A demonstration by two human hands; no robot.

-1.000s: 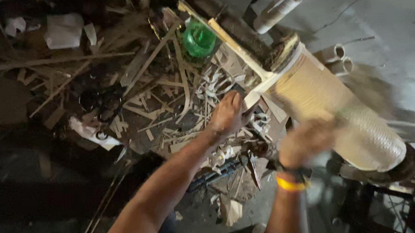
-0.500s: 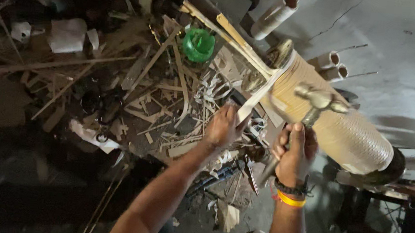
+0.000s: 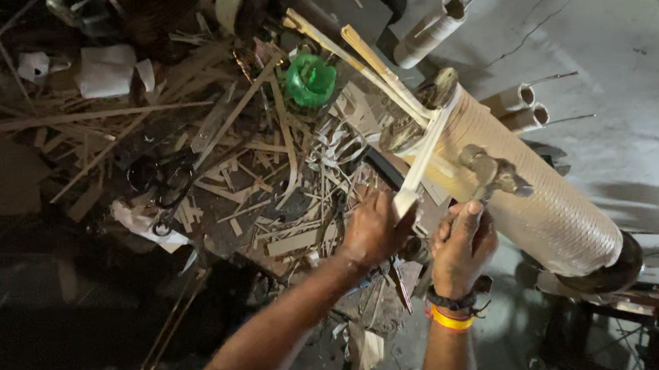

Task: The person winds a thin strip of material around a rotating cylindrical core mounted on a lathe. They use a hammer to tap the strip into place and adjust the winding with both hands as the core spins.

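Hammer and strip at a cluttered workbench

Hands meet at the lower centre of the view. The left hand (image 3: 373,230) is closed around the lower end of a pale wooden strip (image 3: 422,164), which rises toward 1 o'clock and ends against a metal fitting (image 3: 438,88) at the near end of a large cream roll (image 3: 545,200). The right hand (image 3: 463,248), with a yellow band (image 3: 450,322) and a dark cord at the wrist, is clamped on the handle of a hammer (image 3: 493,173); the metal head sits at 12 o'clock from the fist, just in front of the roll and just right of the strip. Two more long strips (image 3: 354,55) run from the fitting toward 10 o'clock. A green round container (image 3: 310,79) stands at 11 o'clock from the left hand, among wood offcuts and shavings (image 3: 268,181) spread over the dark bench. Black scissors (image 3: 161,177) lie at 9 o'clock from the left hand, well apart from it. Three cardboard tubes (image 3: 433,30) lie on the grey floor at 12 to 1 o'clock, beyond the roll.
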